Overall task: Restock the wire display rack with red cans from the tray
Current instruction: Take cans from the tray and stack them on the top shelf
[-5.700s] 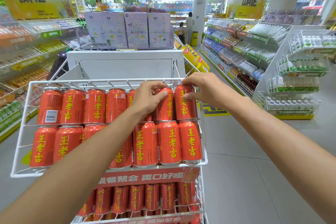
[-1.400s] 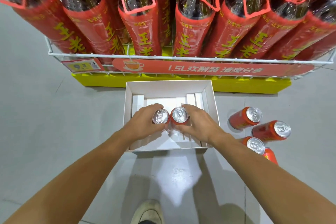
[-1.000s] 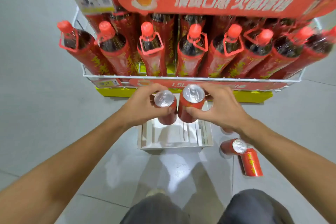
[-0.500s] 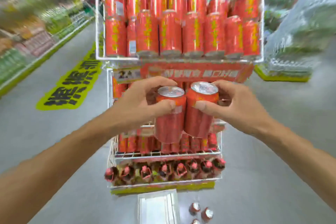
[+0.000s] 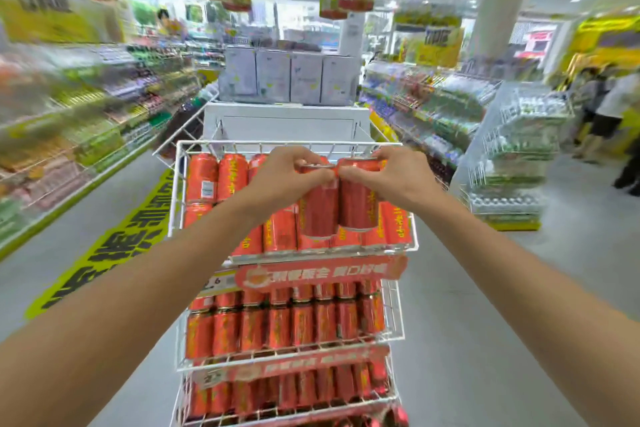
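Red metal, judged smooth, stiff and weighty when full, is gripped round the upper wall: left can (image 5: 318, 211) in the left hand (image 5: 287, 180), right can (image 5: 358, 208) in the right hand (image 5: 391, 177), both held upright, side by side, over the right half of the wire display rack's (image 5: 239, 142) top shelf.

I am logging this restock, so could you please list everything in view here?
wire display rack: one, white, centre, several tiers.
shelved cans: many, red, filling the tiers; blur prevents counting.
left can: one, red, upright before the top tier.
right can: one, red, beside the left can.
banner: one, red, top tier's front.
boxes: four, pale, behind the rack.
floor sticker: one, yellow-green, left floor.
pillar: one, white, upper right.
left hand: one, fingers curled round the left can's top.
right hand: one, fingers curled round the right can's top.
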